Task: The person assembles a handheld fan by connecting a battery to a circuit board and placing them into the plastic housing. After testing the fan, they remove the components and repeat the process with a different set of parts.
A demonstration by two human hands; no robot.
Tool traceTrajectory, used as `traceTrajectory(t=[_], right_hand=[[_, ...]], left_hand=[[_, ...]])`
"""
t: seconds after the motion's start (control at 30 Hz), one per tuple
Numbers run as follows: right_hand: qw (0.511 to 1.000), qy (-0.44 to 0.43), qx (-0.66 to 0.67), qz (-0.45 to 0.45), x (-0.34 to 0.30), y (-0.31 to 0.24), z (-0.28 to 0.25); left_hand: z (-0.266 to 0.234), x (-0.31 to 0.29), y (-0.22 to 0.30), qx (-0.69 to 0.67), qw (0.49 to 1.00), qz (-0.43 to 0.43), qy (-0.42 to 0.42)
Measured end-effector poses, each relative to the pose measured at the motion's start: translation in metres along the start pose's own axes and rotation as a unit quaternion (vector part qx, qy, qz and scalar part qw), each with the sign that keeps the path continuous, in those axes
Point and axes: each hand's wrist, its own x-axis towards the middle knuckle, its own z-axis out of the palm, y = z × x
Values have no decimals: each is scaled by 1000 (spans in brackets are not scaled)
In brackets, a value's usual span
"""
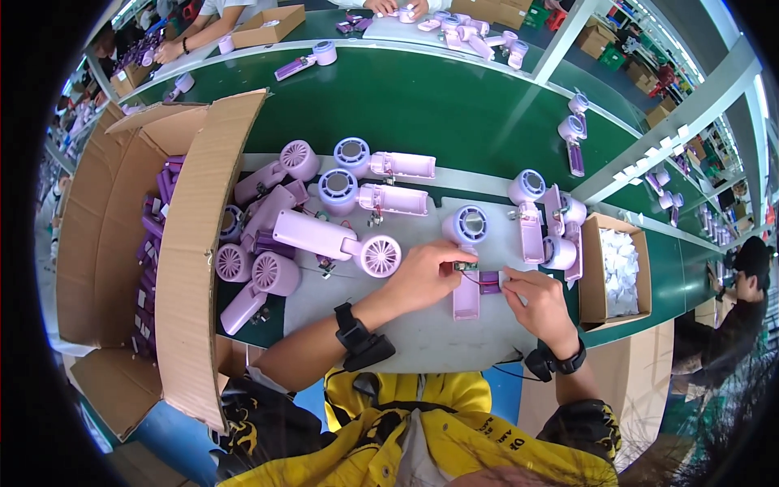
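Observation:
In front of me on a grey mat, a lilac handheld fan (pixel 467 225) lies with its round head away from me and its open handle shell (pixel 466 303) toward me. My left hand (pixel 426 276) is closed, thumb and fingertips pinching a small green circuit board (pixel 465 266) at the neck of the handle. Thin wires run from the board to a purple battery (pixel 489 282) lying right of the shell. At the battery's right end is my right hand (pixel 537 302), fingers curled and the fingertips against it.
Several lilac fans (pixel 316 235) lie left of the mat, others (pixel 531 231) to the right. A tall carton (pixel 203 243) at left holds purple batteries (pixel 150 268). A smaller box (pixel 596 300) holds white pieces (pixel 621 272). A green conveyor belt (pixel 406 97) runs beyond; other people work around.

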Motion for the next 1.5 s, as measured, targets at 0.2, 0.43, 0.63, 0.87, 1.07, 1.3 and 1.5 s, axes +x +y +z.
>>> traceTrajectory(t=[0.2,0.43,0.63,0.87,1.07,1.3,1.5], right_hand=[[999,-9,-37,-3,2,-5,0],[996,-15,-84,33,6,-2,14],[998,-29,32,52,2,-1,-2],[999,-31,12,-1,6,-1,-5],[994,-66,-79,-22,9,-9,0],[988,-87,-124,-14,14,-17,13],[998,-21,-62,20,7,-6,17]], left_hand=[[-2,1,2,8,1000,-8,-6],[-4,1,2,6,1000,-14,-9],[-4,-1,3,3,1000,-7,-10],[-5,-2,6,-2,1000,-25,-15],[-9,1,11,8,999,-30,-24],[-18,-3,8,7,999,-22,-23],[-19,-3,7,-2,998,-43,-35]])
